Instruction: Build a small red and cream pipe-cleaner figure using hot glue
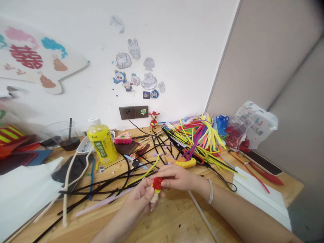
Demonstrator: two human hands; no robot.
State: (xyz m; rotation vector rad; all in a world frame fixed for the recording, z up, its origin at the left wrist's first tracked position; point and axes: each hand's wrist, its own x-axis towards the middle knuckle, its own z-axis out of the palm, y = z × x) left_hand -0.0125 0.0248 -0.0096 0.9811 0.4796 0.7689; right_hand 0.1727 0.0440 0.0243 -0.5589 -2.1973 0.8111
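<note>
Both my hands meet over the wooden table (174, 219) on a small craft figure (156, 189) made of red, yellow and cream pipe cleaner. My left hand (138, 202) grips its cream lower part from below. My right hand (177, 177), with a bracelet at the wrist, pinches the red top. A yellow pipe cleaner (146, 172) runs up and away from the figure. Black pipe cleaners (106, 184) lie spread just beyond my hands.
A heap of coloured pipe cleaners (199, 136) lies at the back right, with a yellow-handled tool (186, 163) before it. A yellow drink bottle (102, 141), a plastic cup (63, 135), white paper (20, 195), plastic bags (248, 125) and a small red figurine (154, 119) by the wall socket surround the work spot.
</note>
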